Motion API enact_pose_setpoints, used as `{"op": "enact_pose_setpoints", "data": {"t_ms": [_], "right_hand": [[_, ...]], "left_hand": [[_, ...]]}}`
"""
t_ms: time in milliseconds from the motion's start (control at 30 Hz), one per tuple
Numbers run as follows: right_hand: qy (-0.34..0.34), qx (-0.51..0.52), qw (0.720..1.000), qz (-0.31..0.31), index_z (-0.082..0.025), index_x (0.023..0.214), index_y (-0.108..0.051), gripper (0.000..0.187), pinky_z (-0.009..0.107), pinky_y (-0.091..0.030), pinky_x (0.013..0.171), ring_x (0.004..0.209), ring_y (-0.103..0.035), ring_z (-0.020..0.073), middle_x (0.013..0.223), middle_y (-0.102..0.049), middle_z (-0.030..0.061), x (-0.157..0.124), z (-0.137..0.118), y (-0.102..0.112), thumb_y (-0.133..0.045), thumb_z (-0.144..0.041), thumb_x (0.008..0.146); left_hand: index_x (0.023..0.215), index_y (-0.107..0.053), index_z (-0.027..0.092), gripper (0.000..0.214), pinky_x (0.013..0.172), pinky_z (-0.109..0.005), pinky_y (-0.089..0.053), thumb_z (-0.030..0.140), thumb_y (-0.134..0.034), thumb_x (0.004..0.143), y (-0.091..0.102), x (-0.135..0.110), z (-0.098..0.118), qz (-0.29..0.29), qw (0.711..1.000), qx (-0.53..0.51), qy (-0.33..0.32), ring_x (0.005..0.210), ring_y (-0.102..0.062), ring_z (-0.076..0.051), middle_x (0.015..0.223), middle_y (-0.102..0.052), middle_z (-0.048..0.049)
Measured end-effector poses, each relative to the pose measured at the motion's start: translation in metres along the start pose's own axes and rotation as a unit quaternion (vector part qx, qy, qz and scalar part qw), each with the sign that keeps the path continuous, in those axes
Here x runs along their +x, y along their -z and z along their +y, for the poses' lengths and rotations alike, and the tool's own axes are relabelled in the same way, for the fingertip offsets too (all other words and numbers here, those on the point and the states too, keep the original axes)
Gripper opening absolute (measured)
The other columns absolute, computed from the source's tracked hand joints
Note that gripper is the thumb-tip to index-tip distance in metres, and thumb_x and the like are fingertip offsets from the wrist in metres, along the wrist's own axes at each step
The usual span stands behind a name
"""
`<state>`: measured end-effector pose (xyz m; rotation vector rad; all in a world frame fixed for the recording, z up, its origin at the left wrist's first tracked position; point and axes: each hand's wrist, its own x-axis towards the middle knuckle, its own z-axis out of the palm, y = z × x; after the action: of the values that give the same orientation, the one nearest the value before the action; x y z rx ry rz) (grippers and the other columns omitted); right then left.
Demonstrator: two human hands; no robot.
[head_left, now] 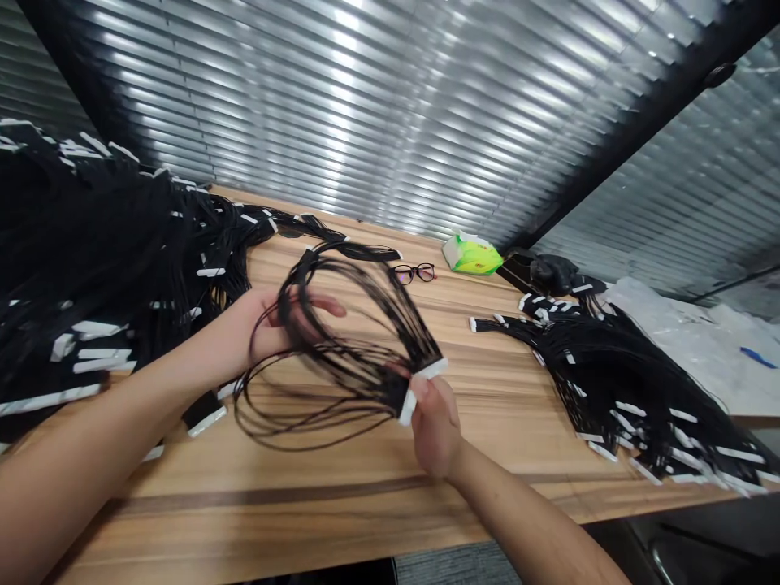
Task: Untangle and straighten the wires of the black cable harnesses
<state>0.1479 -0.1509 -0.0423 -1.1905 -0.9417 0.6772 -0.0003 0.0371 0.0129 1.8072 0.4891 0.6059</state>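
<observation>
A black wiring harness (350, 341) of many thin wires is bent into a loop above the wooden table. My right hand (435, 422) pinches its two white connector ends (407, 406) close together, thumb on top. Inside the left bend of the loop is my left hand (283, 325), closed loosely around the wires. Some wires cross in front of its fingers and partly hide them. Slight blur covers the wires and fingers. Below my left forearm, another black harness end with a white connector (207, 418) lies on the table.
A large heap of black harnesses (122, 236) covers the left side. Another pile (634, 382) lies at the right. Glasses (415, 274) and a green tissue pack (472, 255) sit at the back, before metallic blinds (341, 114). Clear plastic (688, 325) and a blue pen (758, 357) are far right.
</observation>
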Motion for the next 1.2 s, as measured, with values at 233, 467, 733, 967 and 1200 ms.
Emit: {"op": "enact_pose_setpoints", "data": {"t_ms": [233, 467, 733, 967, 1200], "right_hand": [[0.049, -0.074, 0.990, 0.110, -0.020, 0.099, -0.072, 0.043, 0.030, -0.052, 0.064, 0.064, -0.054, 0.0165, 0.075, -0.061, 0.0037, 0.007, 0.006, 0.002, -0.050, -0.056, 0.096], [0.077, -0.127, 0.988, 0.044, -0.021, 0.103, -0.071, 0.038, 0.033, -0.052, 0.075, 0.074, -0.057, 0.0187, 0.078, -0.063, 0.0046, -0.003, 0.020, 0.006, -0.043, -0.047, 0.101], [0.086, -0.150, 0.984, 0.039, -0.023, 0.100, -0.070, 0.040, 0.032, -0.053, 0.071, 0.069, -0.056, 0.0184, 0.073, -0.059, 0.0032, -0.002, 0.017, 0.003, -0.039, -0.049, 0.102], [0.093, -0.172, 0.981, 0.009, -0.021, 0.087, -0.068, 0.042, 0.031, -0.050, 0.066, 0.061, -0.048, 0.0159, 0.065, -0.052, 0.0003, 0.002, 0.008, 0.000, -0.039, -0.049, 0.102], [0.116, -0.244, 0.962, -0.032, -0.024, 0.079, -0.066, 0.043, 0.034, -0.048, 0.070, 0.064, -0.051, 0.0184, 0.067, -0.056, 0.0023, 0.006, -0.011, -0.005, -0.036, -0.044, 0.103]], "left_hand": [[0.123, -0.058, 0.030, 0.036, 0.094, -0.036, -0.047, 0.030, -0.069, 0.088, -0.016, -0.009, 0.003, 0.236, 0.925, 0.211, -0.212, 0.116, -0.061, -0.019, 0.131, -0.064, -0.0024], [0.096, -0.067, 0.030, 0.011, 0.081, -0.034, -0.038, 0.025, -0.073, 0.089, -0.040, -0.035, 0.007, 0.136, 0.801, 0.375, -0.446, 0.080, -0.065, -0.012, 0.085, -0.075, 0.0080], [0.096, -0.069, 0.029, 0.007, 0.076, -0.032, -0.038, 0.025, -0.071, 0.090, -0.037, -0.031, 0.006, 0.117, 0.802, 0.367, -0.456, 0.070, -0.063, -0.009, 0.080, -0.075, 0.0090], [0.089, -0.067, 0.023, 0.006, 0.071, -0.028, -0.041, 0.021, -0.072, 0.087, -0.034, -0.025, 0.013, 0.101, 0.762, 0.407, -0.493, 0.065, -0.059, -0.011, 0.073, -0.071, 0.0079], [0.087, -0.059, 0.022, 0.008, 0.063, -0.024, -0.040, 0.019, -0.056, 0.094, -0.030, -0.019, 0.014, -0.030, 0.807, 0.396, -0.437, 0.066, -0.055, -0.011, 0.076, -0.065, 0.0050]]}}
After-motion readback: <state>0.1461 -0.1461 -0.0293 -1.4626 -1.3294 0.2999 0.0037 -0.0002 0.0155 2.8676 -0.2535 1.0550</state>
